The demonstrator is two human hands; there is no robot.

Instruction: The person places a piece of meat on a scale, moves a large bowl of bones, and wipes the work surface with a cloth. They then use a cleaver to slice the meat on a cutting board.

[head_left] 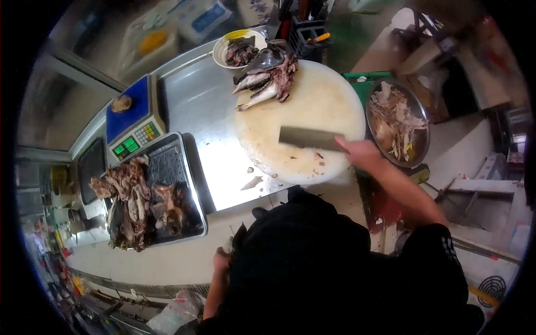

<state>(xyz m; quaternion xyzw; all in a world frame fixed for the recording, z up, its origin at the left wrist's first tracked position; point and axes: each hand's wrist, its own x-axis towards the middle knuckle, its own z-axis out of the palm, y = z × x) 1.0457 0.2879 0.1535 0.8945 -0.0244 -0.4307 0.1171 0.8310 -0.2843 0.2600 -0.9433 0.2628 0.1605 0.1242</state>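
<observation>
Steel counter (195, 100) under a round board (324, 106); right hand (360, 154) clamped on a cleaver (310, 138) over it; left hand (222, 259) well apart, grip unclear; meat (271, 72) at the board's far edge.

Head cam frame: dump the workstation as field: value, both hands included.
right_hand: right hand gripping cleaver
cleaver_position: over near half of round cutting board
left_hand: left hand low, beside the dark clothing; grip unclear
on_board: raw dark-skinned meat piece at far left edge, small scraps near the blade
left_tray: metal tray with raw meat chunks
scale: digital scale, brown lump on top
white_bowl: white bowl, dark meat bits
right_bowl: metal bowl, pale scraps
</observation>
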